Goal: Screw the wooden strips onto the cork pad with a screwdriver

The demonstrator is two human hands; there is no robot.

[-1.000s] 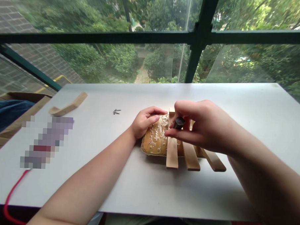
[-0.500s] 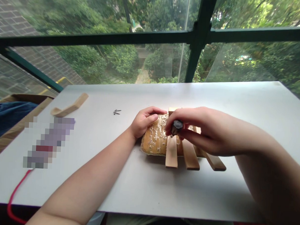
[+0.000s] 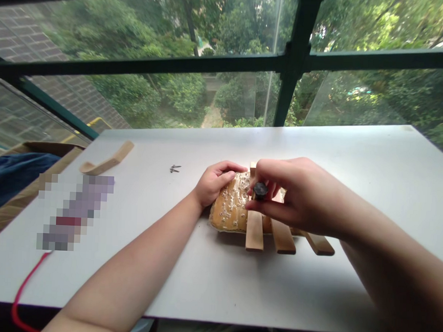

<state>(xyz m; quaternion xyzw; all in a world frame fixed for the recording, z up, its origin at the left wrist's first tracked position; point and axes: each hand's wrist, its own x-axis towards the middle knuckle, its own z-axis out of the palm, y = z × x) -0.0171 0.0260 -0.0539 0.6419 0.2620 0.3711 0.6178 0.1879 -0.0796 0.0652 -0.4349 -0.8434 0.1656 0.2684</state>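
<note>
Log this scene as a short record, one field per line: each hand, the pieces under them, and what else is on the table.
Left hand: cupped against the far left corner of a glossy, pitted block
Right hand: gripping a dark-ended tool over the leftmost slat; tip hidden
Wooden slats: three, near ends jutting past the block's near edge
Left of block: small dark screws or nails, curved wooden piece, pixelated object with red cord
Table: white
</note>
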